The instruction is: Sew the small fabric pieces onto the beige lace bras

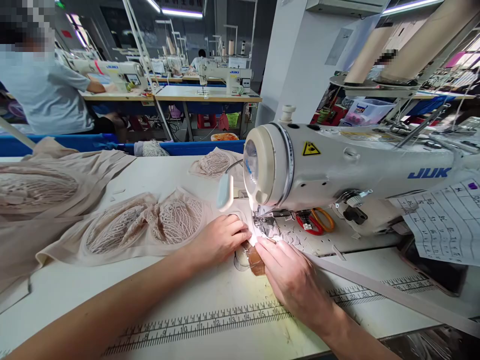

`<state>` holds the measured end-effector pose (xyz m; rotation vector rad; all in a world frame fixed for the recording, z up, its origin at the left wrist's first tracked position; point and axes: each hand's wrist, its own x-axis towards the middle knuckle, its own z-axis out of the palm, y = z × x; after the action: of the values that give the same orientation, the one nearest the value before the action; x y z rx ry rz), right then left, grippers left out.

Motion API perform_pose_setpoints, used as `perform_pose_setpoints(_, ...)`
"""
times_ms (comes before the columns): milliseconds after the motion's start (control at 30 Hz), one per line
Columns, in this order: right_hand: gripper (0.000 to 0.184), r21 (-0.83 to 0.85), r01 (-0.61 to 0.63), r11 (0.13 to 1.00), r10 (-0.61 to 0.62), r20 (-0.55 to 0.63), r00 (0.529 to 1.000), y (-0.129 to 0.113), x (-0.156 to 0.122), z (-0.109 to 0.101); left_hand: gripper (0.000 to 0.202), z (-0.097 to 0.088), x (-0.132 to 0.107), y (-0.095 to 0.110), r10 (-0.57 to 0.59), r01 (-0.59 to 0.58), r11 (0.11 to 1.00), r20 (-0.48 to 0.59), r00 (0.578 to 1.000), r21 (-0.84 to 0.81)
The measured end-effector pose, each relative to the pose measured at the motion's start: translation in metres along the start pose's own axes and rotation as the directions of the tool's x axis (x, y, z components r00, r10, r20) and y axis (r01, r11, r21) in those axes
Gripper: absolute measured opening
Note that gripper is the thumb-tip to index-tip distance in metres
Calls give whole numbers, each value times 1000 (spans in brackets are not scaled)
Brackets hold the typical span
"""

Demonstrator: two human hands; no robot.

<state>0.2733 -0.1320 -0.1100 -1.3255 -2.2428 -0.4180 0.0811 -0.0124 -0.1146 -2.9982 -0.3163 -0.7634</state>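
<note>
In the head view a white sewing machine (348,155) stands at the right, its lit presser foot (262,225) low over the work. My left hand (219,239) is just left of the foot, fingers bent and closed on the edge of a beige lace bra (176,220), whose cups spread out to the left. In front of the foot, my right hand (290,272) pinches a long beige elastic band (390,290), which trails off to the right. The fingers of both hands nearly meet. The stitching point is partly hidden by fingers and machine.
More beige bra pieces (45,185) lie at the left, another lace cup (212,164) behind. Red and orange-handled scissors (315,221) rest beneath the machine arm among fabric scraps. A printed ruler (210,325) crosses the table front. A written paper sheet (446,220) hangs right. A co-worker (48,90) sits beyond.
</note>
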Motion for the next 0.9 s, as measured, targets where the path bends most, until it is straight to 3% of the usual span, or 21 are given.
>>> perform_pose_setpoints(667,37,19,9,1000,-9,2,1000,1,0,1,25,1,0,-2,-31,31,1000,25,999,2)
perform_pose_setpoints(900,38,1,10,1000,-10,6,1000,0,1,-1,24,0,0,-4,10,-10,1000,1,1000,-11)
